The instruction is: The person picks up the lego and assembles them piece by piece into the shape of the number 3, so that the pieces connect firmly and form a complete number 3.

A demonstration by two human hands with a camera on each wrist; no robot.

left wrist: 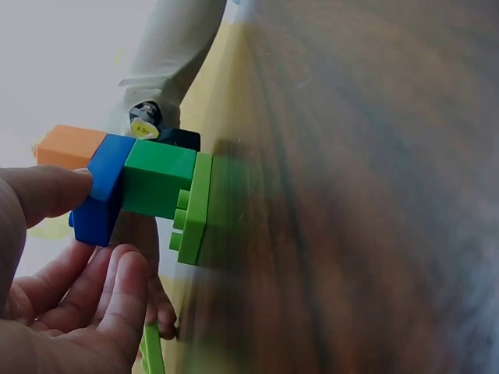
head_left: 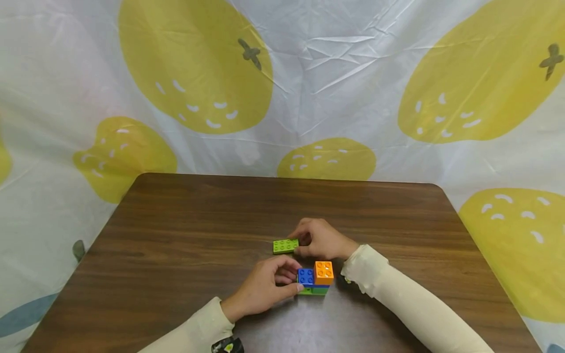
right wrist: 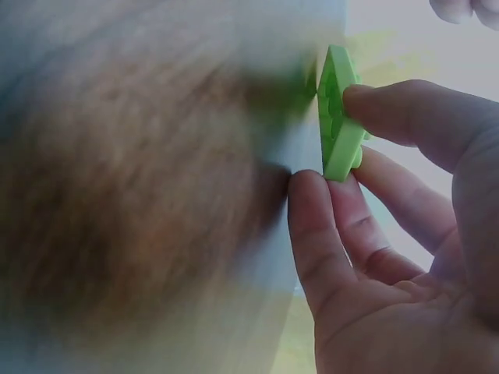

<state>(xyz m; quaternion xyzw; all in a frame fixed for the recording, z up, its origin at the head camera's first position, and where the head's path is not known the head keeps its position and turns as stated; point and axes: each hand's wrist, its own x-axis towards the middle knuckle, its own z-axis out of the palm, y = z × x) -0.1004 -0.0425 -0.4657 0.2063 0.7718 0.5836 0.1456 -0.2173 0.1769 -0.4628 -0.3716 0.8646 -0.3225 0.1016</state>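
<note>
In the head view a small stack of toy building bricks stands on the table. An orange brick (head_left: 324,272) tops one end of a longer blue brick (head_left: 306,276); beneath are a dark green brick (left wrist: 160,178) and a flat lime green brick (left wrist: 197,210). My left hand (head_left: 267,284) holds the stack by the blue brick, thumb on one side and fingertips at its end. Farther back, my right hand (head_left: 324,239) pinches a second flat lime green brick (head_left: 285,246) by its right end. That brick looks slightly tilted, its lower edge against the fingertips, in the right wrist view.
A dark brown wooden table (head_left: 198,220) with rounded far corners carries everything. Behind it hangs a white cloth (head_left: 326,73) printed with big yellow fruit. Both forearms wear pale sleeves, and a dark wrist device (head_left: 227,345) shows at the left one.
</note>
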